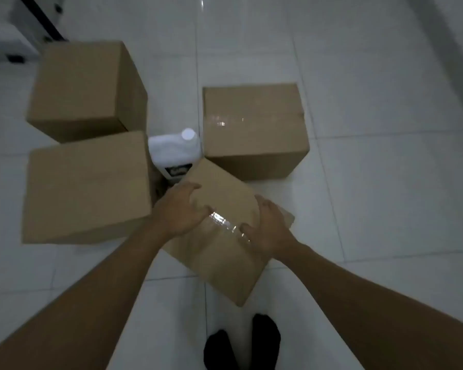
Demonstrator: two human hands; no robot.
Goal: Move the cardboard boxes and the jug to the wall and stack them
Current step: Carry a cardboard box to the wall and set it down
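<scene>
Several brown cardboard boxes stand on the white tiled floor. The nearest box [219, 252], taped on top, sits turned at an angle in front of me. My left hand [182, 212] grips its far-left edge, fingers curled over the side. My right hand [267, 228] grips its right edge, thumb on top. A white jug [174, 153] with a white cap stands just beyond this box, wedged between a left box [88, 185] and a taped right box [251, 124]. Another box [80, 84] stands at the far left.
My feet in black socks [241, 343] stand just behind the nearest box. White furniture with a dark bar [8, 36] fills the top left corner. Open tiled floor [385, 182] stretches to the right and beyond the boxes.
</scene>
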